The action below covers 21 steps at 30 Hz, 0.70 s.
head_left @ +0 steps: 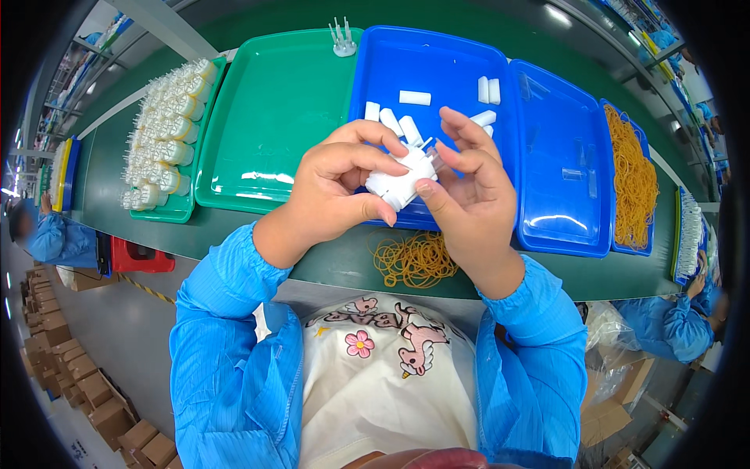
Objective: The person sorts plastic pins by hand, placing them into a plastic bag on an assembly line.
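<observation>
My left hand (332,176) is closed round a bundle of white plastic pieces (400,184), held above the near edge of the blue tray (437,47). A few thin prongs stick up from the bundle. My right hand (476,187) meets the bundle from the other side, its thumb and a finger pinching a small clear plastic piece (437,159) against it; the other fingers are raised. Several loose white plastic blocks (415,98) lie in the tray behind my hands. A pile of yellow-brown rubber bands (416,258) lies on the table below them.
Left of the blue tray is a green tray (266,102) with a pronged white part (343,39) at its corner. Further left, finished-looking pronged assemblies (168,141) stand in rows. Rightward, another blue tray (555,211) holds clear tubes (573,174), beside a bin of rubber bands (631,172).
</observation>
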{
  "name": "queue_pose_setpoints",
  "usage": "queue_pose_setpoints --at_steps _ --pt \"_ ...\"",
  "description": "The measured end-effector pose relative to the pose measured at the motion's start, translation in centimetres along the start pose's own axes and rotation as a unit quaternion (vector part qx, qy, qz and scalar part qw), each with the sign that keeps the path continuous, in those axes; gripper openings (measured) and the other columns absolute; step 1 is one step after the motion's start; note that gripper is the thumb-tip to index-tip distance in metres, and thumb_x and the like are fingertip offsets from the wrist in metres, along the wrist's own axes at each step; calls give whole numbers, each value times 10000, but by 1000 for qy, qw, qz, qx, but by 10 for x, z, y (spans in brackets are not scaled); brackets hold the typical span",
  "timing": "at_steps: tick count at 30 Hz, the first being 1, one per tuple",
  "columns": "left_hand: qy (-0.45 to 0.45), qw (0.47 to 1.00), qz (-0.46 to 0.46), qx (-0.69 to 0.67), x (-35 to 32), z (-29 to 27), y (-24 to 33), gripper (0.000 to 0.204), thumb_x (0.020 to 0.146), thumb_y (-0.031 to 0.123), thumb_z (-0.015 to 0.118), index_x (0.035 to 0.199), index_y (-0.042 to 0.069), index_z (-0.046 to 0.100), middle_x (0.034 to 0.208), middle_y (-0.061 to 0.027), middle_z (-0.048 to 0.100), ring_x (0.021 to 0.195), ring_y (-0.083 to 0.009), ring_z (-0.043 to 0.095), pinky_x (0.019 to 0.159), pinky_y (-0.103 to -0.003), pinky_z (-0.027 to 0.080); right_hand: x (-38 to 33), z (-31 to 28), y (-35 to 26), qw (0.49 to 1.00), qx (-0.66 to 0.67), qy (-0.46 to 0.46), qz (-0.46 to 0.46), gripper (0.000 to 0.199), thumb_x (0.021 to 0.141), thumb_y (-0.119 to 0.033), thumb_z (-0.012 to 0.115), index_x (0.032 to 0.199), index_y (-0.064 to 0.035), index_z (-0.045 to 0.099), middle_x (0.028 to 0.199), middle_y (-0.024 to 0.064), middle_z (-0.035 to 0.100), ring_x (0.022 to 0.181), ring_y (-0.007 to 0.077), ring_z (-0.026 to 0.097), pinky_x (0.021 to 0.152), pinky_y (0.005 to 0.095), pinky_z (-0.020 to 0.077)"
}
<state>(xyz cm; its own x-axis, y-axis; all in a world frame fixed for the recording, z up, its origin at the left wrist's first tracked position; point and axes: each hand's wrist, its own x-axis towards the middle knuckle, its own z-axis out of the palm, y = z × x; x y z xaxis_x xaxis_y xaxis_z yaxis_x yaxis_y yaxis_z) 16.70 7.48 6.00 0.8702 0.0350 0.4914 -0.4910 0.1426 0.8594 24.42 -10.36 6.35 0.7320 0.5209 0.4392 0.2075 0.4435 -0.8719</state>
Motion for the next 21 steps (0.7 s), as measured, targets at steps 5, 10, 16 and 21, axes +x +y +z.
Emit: queue_pose_setpoints --at_steps 5,10,16,21 --pt "3 999 -16 -36 -1 5 -5 437 676 64 873 1059 -25 681 1220 -130 527 1108 -217 580 927 -342 539 -8 -1 3 999 36 -32 -23 398 844 127 640 1193 -50 566 1480 210 341 1402 324 330 1098 460 393" --pt "20 998 -23 -55 -3 3 -10 470 655 134 897 1064 25 692 1215 -111 541 1137 -218 557 964 -355 490 -7 3 10 997 66 -18 -21 369 822 121 678 1121 -29 523 1388 190 427 1297 270 464 1034 400 461" --pt "32 995 -48 -82 -3 -3 -13 471 664 200 899 1054 35 694 1212 -111 546 1130 -218 563 957 -352 494 -2 3 12 993 117 -8 34 354 836 104 673 1118 -42 517 1337 161 456 1230 249 501 990 392 487" --pt "39 998 2 -45 -5 -6 -11 427 654 115 891 1026 26 701 1191 -128 569 1118 -241 574 947 -368 498 2 5 18 992 117 -52 -4 365 834 105 665 1134 -50 526 1320 154 483 1246 257 503 967 392 499"
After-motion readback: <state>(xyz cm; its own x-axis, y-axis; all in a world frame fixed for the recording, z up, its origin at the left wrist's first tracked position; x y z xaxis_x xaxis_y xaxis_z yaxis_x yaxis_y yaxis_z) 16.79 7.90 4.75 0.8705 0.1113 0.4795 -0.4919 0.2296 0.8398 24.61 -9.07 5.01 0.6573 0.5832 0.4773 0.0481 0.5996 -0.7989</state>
